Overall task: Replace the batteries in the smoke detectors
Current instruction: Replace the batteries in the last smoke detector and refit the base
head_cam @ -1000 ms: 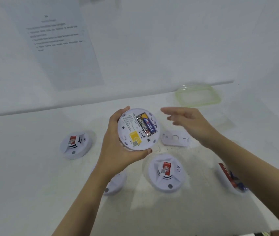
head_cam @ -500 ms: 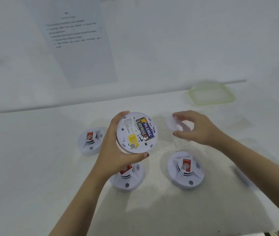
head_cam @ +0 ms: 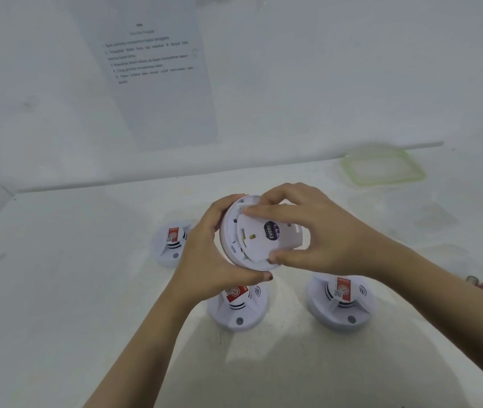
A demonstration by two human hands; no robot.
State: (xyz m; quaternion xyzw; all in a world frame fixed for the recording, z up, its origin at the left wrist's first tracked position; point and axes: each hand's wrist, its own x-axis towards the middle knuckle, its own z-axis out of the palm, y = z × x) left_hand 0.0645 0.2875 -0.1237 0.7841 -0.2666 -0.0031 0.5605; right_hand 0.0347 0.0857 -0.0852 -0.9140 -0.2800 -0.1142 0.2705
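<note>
My left hand (head_cam: 207,254) grips a white round smoke detector (head_cam: 230,235) above the table, its back side turned towards me. My right hand (head_cam: 319,234) holds a white back cover plate (head_cam: 263,245) against that back, thumb at its lower edge and fingers along its top. A battery label shows through the round hole in the plate. Three more white smoke detectors with red stickers stand on the table: one at the left (head_cam: 172,242), one below my left hand (head_cam: 238,307), one at the right (head_cam: 341,301).
A green-rimmed clear container lid (head_cam: 383,167) lies at the back right of the white table (head_cam: 57,290). A printed instruction sheet (head_cam: 157,72) hangs on the back wall. A small red object (head_cam: 480,284) lies at the right, beyond my right forearm.
My right hand picked the cover plate up from the table and brought it onto the back of the detector. The batteries, exposed before, are now mostly covered.
</note>
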